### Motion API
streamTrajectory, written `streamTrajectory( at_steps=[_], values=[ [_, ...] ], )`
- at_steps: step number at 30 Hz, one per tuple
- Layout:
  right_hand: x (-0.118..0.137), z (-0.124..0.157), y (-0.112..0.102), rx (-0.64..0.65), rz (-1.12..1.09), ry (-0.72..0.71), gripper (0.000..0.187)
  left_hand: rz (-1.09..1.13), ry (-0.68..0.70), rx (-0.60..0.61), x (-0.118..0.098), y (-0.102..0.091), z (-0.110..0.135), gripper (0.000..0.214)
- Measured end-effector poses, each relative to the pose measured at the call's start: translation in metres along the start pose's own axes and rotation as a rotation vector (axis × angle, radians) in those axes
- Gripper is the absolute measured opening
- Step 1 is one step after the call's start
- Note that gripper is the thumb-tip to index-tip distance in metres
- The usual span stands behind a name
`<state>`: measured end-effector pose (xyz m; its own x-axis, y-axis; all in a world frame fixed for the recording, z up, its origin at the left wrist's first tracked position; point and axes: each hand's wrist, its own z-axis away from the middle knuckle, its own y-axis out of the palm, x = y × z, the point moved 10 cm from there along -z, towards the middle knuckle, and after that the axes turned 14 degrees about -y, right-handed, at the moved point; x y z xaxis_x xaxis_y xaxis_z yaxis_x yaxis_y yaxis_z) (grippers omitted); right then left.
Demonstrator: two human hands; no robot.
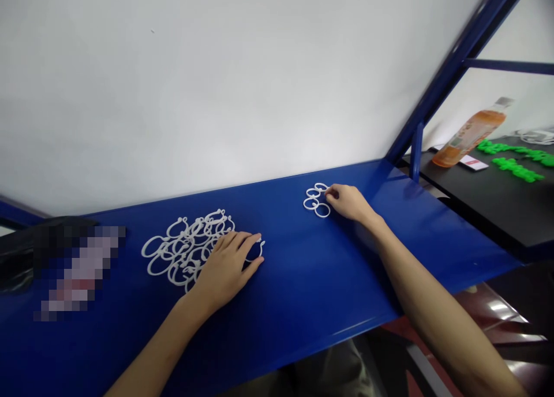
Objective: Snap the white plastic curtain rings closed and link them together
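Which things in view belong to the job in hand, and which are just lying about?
In the job, by the look of it:
- pile of white rings, left hand over its edge
- small group of white rings, right hand beside it
- blue table under both

Apparently lying about:
- bottle
- green pieces
- black bag-like thing
- pixelated item, unreadable

Likely a workshop, with its blue workbench (294, 293) and metal frame (452, 68).

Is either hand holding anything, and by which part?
Cannot tell: the right hand is at the right edge of one white ring; the left hand partly covers another ring.
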<state>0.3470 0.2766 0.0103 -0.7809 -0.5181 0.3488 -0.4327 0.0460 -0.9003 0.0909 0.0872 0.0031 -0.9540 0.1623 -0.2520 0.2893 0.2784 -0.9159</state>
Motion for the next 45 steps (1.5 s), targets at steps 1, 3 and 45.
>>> streamTrajectory(
  at_steps=[1,3,45],
  values=[
    [0.002,0.001,0.005,0.058,0.009,-0.002,0.019,-0.004,-0.002,0.005,0.000,0.000,0.000,0.040],
    [0.005,0.003,0.009,0.114,0.020,-0.003,0.016,-0.016,-0.001,0.015,0.001,0.001,0.000,0.040],
    [0.199,0.068,0.037,0.124,-0.676,-0.652,0.011,0.471,-0.204,-0.195,-0.003,-0.045,-0.004,0.009]
  ],
)
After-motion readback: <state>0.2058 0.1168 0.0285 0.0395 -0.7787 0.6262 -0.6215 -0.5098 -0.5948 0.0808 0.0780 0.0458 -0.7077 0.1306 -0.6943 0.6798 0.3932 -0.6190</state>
